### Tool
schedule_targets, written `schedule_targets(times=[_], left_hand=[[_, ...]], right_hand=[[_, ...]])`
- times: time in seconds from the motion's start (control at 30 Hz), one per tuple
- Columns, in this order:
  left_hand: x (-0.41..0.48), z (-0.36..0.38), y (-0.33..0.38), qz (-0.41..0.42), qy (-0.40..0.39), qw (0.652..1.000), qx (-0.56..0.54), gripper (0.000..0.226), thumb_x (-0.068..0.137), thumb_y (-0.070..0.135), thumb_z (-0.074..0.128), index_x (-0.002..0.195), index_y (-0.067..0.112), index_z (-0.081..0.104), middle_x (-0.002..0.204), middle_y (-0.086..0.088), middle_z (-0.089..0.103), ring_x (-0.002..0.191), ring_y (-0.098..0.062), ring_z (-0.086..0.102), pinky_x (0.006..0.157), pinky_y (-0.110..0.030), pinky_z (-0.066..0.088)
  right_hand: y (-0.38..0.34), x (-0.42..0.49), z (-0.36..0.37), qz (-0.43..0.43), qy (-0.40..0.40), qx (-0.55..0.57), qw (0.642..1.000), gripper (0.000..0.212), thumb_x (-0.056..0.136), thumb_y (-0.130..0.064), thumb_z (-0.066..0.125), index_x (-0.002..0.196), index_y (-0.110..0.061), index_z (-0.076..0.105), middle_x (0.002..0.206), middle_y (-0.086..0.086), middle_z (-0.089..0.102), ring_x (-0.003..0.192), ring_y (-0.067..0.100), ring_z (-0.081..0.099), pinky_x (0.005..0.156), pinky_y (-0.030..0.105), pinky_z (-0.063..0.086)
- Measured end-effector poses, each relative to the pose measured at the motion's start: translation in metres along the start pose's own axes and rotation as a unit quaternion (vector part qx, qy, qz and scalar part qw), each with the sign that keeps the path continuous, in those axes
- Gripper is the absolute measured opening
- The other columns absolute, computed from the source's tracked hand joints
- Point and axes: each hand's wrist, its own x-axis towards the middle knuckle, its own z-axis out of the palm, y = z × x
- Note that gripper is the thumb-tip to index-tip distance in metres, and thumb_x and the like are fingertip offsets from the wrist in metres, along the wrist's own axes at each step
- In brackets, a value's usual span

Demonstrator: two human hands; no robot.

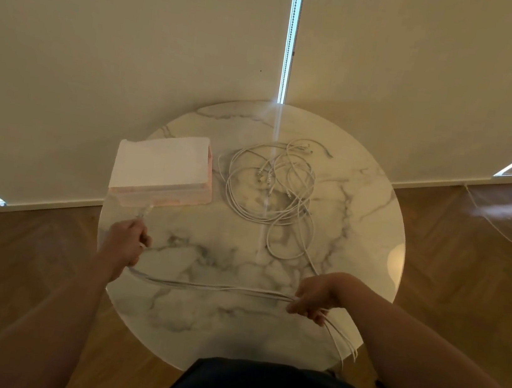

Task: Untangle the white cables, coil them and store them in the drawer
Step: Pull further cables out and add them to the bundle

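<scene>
You are early in the job, with most of it ahead of you. Your left hand (127,243) is curled round one end of a bundle (218,287) of white strands near the table's left edge. Your right hand (312,298) has its fingers closed round the other end, so the strands run fairly straight between your hands over the near part of the table (361,208). Past your right hand a few loose lengths hang off the near edge. One line climbs from that hand back toward the pile, so what you hold does not look fully free. The rest of the white cables (268,189) lie in a loose knot of overlapping loops at the middle of the table, just right of the drawer (161,167), with several plug ends showing inside the heap. Nothing on the table looks like a finished coil. The drawer sits at the far left and, as far as you can judge from here, it looks closed with nothing stored. Left to do: free the bundle from the pile, wind it up, pick apart the remaining loops, coil those too, then open the drawer and put everything inside.
</scene>
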Motion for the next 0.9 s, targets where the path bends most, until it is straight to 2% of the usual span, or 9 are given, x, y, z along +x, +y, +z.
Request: schedule_targets(times=[0.07, 0.2, 0.27, 0.37, 0.47, 0.57, 0.7, 0.8, 0.9], left_hand=[[-0.02, 0.021, 0.014, 0.065, -0.056, 0.992, 0.094, 0.032, 0.1, 0.007, 0.041, 0.07, 0.007, 0.051, 0.086, -0.017, 0.072, 0.034, -0.005, 0.036, 0.04, -0.021, 0.026], [-0.061, 0.073, 0.036, 0.098, -0.249, 0.958, 0.102, 0.035, 0.096, -0.009, 0.038, 0.074, 0.017, 0.047, 0.116, -0.008, 0.068, 0.043, 0.007, 0.038, 0.04, -0.013, 0.027], [-0.07, 0.09, 0.035, 0.089, -0.313, 0.941, 0.094, 0.032, 0.097, -0.007, 0.039, 0.076, 0.017, 0.045, 0.117, -0.006, 0.067, 0.044, 0.002, 0.036, 0.041, -0.016, 0.026], [-0.074, 0.102, 0.034, 0.035, -0.363, 0.931, 0.015, 0.031, 0.105, 0.017, 0.037, 0.075, 0.013, 0.038, 0.105, -0.021, 0.07, 0.041, -0.01, 0.018, 0.04, -0.019, 0.015], [-0.071, 0.105, 0.036, 0.004, -0.371, 0.928, 0.001, 0.033, 0.106, 0.027, 0.034, 0.075, 0.015, 0.04, 0.078, -0.012, 0.062, 0.045, -0.009, 0.015, 0.041, -0.017, 0.014], [-0.067, 0.1, 0.041, 0.016, -0.372, 0.928, -0.003, 0.034, 0.106, 0.024, 0.035, 0.073, 0.015, 0.044, 0.066, -0.002, 0.049, 0.042, -0.008, 0.018, 0.039, -0.016, 0.014], [-0.045, 0.064, 0.05, 0.014, -0.286, 0.947, -0.144, 0.034, 0.103, 0.013, 0.034, 0.07, 0.014, 0.039, 0.062, -0.005, 0.033, 0.034, -0.003, 0.016, 0.04, -0.009, 0.012], [-0.027, 0.025, 0.053, 0.002, -0.246, 0.931, -0.27, 0.037, 0.105, 0.025, 0.03, 0.069, 0.017, 0.036, 0.061, -0.001, 0.033, 0.032, -0.001, 0.015, 0.038, -0.011, 0.01], [-0.02, 0.009, 0.054, -0.006, -0.256, 0.911, -0.323, 0.04, 0.104, 0.033, 0.029, 0.066, 0.02, 0.037, 0.059, 0.003, 0.037, 0.037, -0.005, 0.005, 0.036, -0.013, 0.011]], right_hand=[[-0.013, -0.002, 0.002, -0.044, 0.028, 0.059, 0.997, 0.028, 0.099, -0.03, 0.054, 0.08, -0.008, 0.054, 0.068, 0.004, 0.048, 0.056, 0.015, 0.046, 0.055, 0.028, 0.044], [-0.048, -0.009, 0.007, -0.129, 0.089, 0.079, 0.984, 0.019, 0.1, -0.017, 0.046, 0.083, -0.013, 0.056, 0.073, 0.003, 0.046, 0.058, 0.011, 0.04, 0.053, 0.025, 0.035], [-0.062, -0.014, 0.007, -0.152, 0.126, 0.068, 0.978, 0.024, 0.101, -0.017, 0.044, 0.081, -0.015, 0.058, 0.07, 0.001, 0.047, 0.057, 0.01, 0.04, 0.052, 0.024, 0.035], [-0.072, -0.023, 0.0, -0.178, 0.18, 0.044, 0.966, 0.027, 0.1, -0.022, 0.048, 0.078, -0.014, 0.062, 0.065, 0.0, 0.051, 0.055, 0.011, 0.043, 0.053, 0.025, 0.038], [-0.076, -0.024, -0.003, -0.196, 0.207, 0.011, 0.958, 0.029, 0.099, -0.022, 0.05, 0.074, -0.016, 0.063, 0.065, 0.001, 0.054, 0.054, 0.01, 0.045, 0.054, 0.023, 0.038], [-0.078, -0.022, 0.0, -0.201, 0.214, 0.034, 0.955, 0.033, 0.097, -0.027, 0.054, 0.068, -0.014, 0.062, 0.057, -0.002, 0.054, 0.048, 0.009, 0.047, 0.052, 0.022, 0.039], [-0.039, -0.023, -0.003, -0.134, 0.175, -0.04, 0.975, 0.047, 0.095, -0.033, 0.055, 0.052, -0.015, 0.06, 0.05, -0.003, 0.06, 0.049, 0.002, 0.052, 0.071, 0.018, 0.046], [-0.001, -0.022, -0.004, -0.048, 0.13, -0.07, 0.988, 0.05, 0.094, -0.039, 0.049, 0.061, -0.008, 0.07, 0.067, 0.012, 0.071, 0.059, 0.008, 0.057, 0.091, 0.033, 0.049], [0.001, -0.017, 0.0, -0.037, 0.151, -0.067, 0.986, 0.051, 0.098, -0.043, 0.045, 0.07, -0.007, 0.069, 0.069, 0.009, 0.072, 0.064, 0.01, 0.06, 0.088, 0.029, 0.048]])
